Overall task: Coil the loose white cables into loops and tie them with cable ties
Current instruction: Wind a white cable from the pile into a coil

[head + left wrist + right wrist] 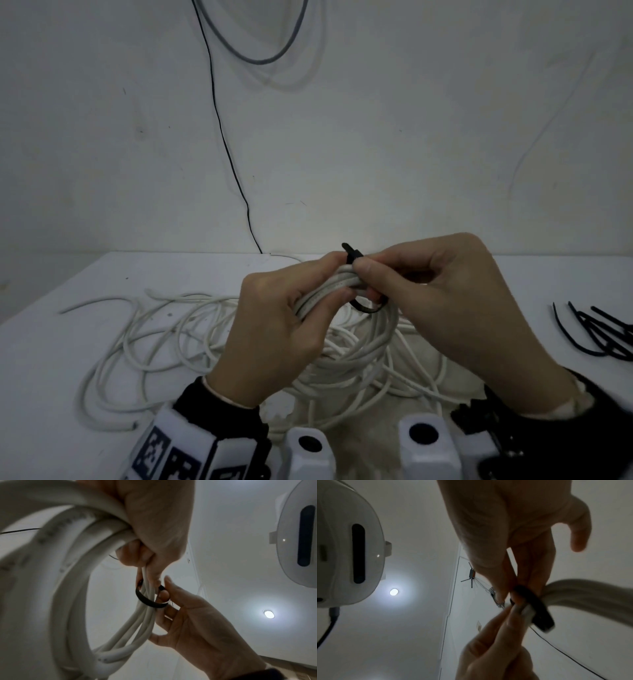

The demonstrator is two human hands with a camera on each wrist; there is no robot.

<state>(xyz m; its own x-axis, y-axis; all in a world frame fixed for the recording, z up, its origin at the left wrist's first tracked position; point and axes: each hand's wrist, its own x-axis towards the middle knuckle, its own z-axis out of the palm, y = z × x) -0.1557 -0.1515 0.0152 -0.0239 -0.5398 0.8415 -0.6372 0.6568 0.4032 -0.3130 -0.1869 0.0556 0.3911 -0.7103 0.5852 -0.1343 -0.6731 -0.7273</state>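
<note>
Head view: left hand [274,325] grips coiled white cable [342,284], fingers curled round the bundle, held up off the table [68,342]. Right hand [452,301] just beside it, thumb and forefinger pinching black cable tie [364,308] looped loosely round the same strands. Tie tail sticks up past the fingertips. Loose white cables [154,329] sprawl below and left of left hand. Spare black ties [596,332] lie well right of right hand.
</note>
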